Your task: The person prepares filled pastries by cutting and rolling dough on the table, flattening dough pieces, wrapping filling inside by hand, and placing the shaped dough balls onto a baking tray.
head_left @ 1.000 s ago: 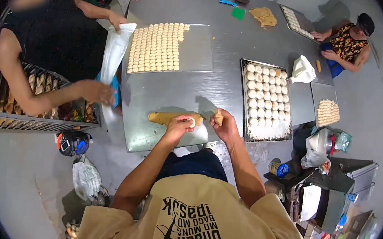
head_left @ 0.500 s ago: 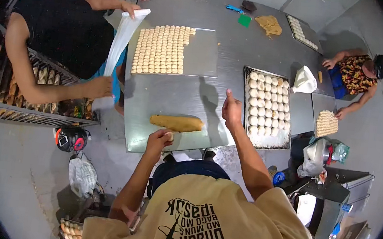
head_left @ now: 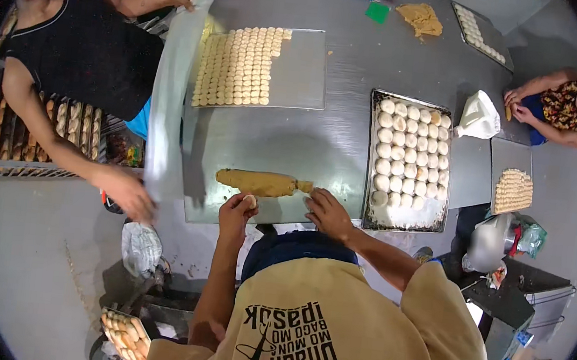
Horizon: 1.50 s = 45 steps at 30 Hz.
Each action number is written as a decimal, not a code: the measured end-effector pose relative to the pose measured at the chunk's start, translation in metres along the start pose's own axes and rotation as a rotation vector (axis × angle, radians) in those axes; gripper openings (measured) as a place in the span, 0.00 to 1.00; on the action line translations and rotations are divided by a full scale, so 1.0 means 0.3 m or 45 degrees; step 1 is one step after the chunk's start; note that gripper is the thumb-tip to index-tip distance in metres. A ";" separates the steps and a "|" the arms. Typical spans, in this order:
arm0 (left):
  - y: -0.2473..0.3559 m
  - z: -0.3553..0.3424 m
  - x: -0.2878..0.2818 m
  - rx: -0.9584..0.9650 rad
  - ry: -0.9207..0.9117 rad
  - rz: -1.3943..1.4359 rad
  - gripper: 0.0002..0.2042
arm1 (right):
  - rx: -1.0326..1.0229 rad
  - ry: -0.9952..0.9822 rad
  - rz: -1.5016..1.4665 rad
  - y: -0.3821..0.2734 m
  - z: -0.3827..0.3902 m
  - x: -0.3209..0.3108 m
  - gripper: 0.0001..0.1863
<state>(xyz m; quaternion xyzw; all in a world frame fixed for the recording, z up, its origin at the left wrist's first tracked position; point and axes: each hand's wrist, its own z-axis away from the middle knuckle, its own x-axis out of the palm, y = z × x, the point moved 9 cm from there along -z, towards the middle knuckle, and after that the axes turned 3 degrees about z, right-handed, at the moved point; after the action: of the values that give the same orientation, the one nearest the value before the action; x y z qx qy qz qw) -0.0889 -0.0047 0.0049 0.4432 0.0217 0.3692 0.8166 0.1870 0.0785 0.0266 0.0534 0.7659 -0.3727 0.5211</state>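
Along the near edge of the metal table lies a log of brown paste (head_left: 253,182). My left hand (head_left: 232,218) is closed in a pinch around a small round piece of pale dough (head_left: 250,202), just below the log. At the log's right end, my right hand (head_left: 332,215) has its fingertips on a small lump of the same brown paste (head_left: 304,186). The lump is partly parted from the log, and the thumb is mostly hidden.
To the right stands a dark-edged tray (head_left: 421,224) of round white buns, with a white cloth-like bag (head_left: 479,117) beyond it. A metal tray (head_left: 305,69) of small dough pieces lies far left. One person (head_left: 85,39) there holds a plastic sheet (head_left: 173,97); another person (head_left: 569,104) works far right.
My right hand has come down and left from beside the bun tray to the log's right end. The left co-worker's plastic sheet has spread wider, and the far-right person's hands have come together.
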 end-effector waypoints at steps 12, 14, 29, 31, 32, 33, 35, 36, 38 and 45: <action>0.024 -0.026 0.059 -0.004 -0.107 -0.250 0.10 | 0.053 0.054 0.267 0.080 -0.272 0.063 0.29; 0.033 -0.027 0.092 -0.020 -0.125 -0.263 0.10 | 0.027 0.117 0.088 0.141 -0.269 0.079 0.22; 0.038 -0.076 0.256 -0.010 -0.425 -0.333 0.12 | 0.770 0.735 -0.712 0.356 -0.213 -0.185 0.14; 0.031 -0.091 0.200 -0.021 -0.330 -0.300 0.13 | 0.626 0.512 -0.377 0.234 -0.232 -0.143 0.18; 0.024 -0.090 0.206 -0.018 -0.340 -0.302 0.13 | 0.403 0.383 0.053 0.165 -0.227 -0.108 0.20; 0.007 -0.092 0.207 -0.019 -0.361 -0.306 0.13 | 0.190 0.249 0.480 0.123 -0.216 -0.053 0.24; 0.041 -0.113 0.230 0.007 -0.380 -0.309 0.13 | 0.195 0.227 0.316 0.199 -0.226 -0.074 0.27; 0.045 -0.104 0.214 0.022 -0.384 -0.302 0.13 | 0.187 0.250 0.165 0.209 -0.238 -0.095 0.27; 0.054 -0.079 0.183 0.045 -0.379 -0.289 0.13 | 0.431 0.309 -0.340 0.264 -0.230 -0.115 0.27; 0.087 -0.094 0.153 0.085 -0.303 -0.256 0.12 | 0.875 0.776 -2.404 0.402 -0.168 -0.090 0.15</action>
<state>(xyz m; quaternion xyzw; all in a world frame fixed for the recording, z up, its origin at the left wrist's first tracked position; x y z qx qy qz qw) -0.0810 0.0524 0.0205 0.5061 -0.0186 0.2295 0.8311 0.2176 0.2048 -0.0040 -0.3290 0.4481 -0.7960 -0.2395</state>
